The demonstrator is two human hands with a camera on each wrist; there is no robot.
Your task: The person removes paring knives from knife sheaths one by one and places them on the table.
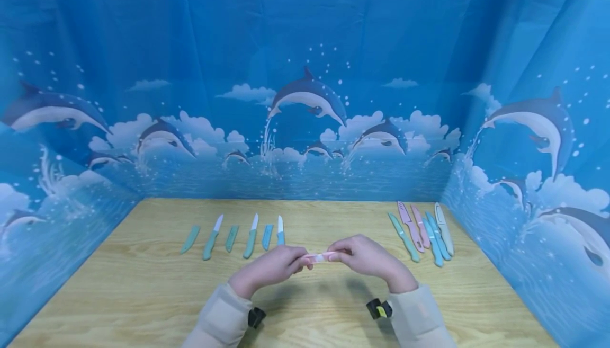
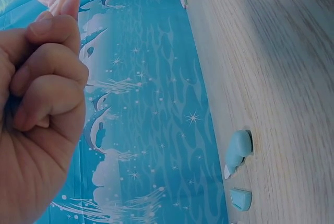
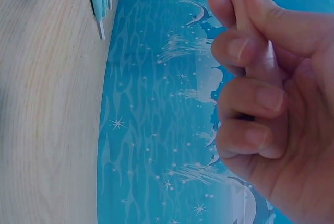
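Both hands meet above the middle of the wooden table and hold one small pink knife level between them. My left hand pinches its left end, and my right hand grips its right end with curled fingers. In the left wrist view my left hand has its fingers curled, with the pink piece at the fingertips. The right wrist view shows the pink piece running under the bent fingers of my right hand. Whether it is a blade or a sheath at each end is hidden.
A row of teal and blue knives and loose sheaths lies at the back left of the table. Several sheathed knives in green, pink, blue and cream lie bunched at the back right. A blue dolphin-print curtain walls three sides.
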